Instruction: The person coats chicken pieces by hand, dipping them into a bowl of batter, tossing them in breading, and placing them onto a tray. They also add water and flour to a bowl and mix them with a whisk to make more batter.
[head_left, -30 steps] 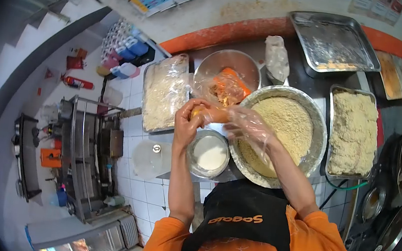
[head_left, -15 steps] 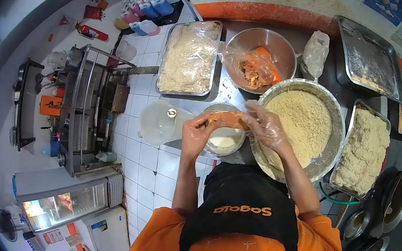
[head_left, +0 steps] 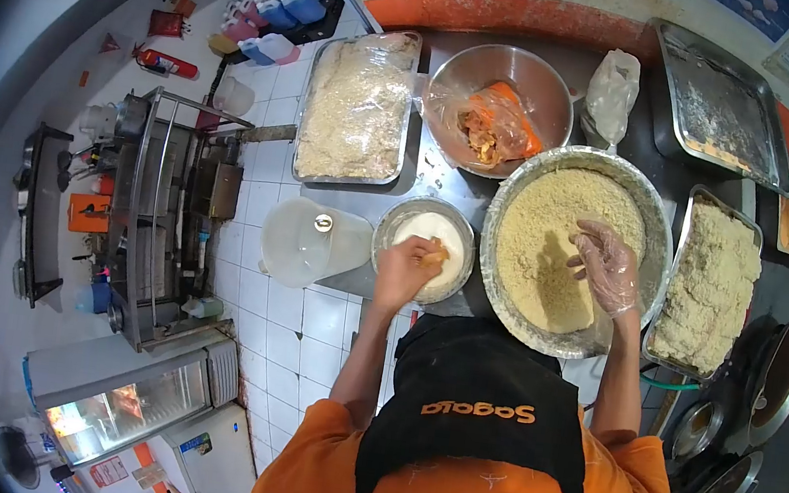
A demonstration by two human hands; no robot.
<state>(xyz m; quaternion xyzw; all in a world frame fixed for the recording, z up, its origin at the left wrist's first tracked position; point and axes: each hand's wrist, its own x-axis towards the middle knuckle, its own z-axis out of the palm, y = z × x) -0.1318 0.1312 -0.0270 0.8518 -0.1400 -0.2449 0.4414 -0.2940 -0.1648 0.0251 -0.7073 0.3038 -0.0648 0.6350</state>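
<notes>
My bare left hand point(head_left: 405, 270) is closed on an orange-brown piece of marinated meat point(head_left: 438, 256), down in a round metal bowl point(head_left: 383, 237) of white batter point(head_left: 431, 229). My fingers cover much of the piece. Over a large metal basin point(head_left: 496, 318) of pale breadcrumbs point(head_left: 567, 204) is my right hand point(head_left: 607, 265) in a clear plastic glove. Its fingers are apart and slightly bent, with nothing between them, and its shadow falls on the crumbs.
A steel bowl point(head_left: 554, 84) behind holds a plastic bag of orange meat point(head_left: 508, 127). Crumb-coated trays stand left point(head_left: 357, 109) and right point(head_left: 710, 285). A clear plastic jug point(head_left: 301, 245) sits at the left edge. Dark pans point(head_left: 783, 373) line the far right.
My left hand has lowered the meat piece from above the bowl into the batter. My right hand has let go of it and moved right over the breadcrumbs.
</notes>
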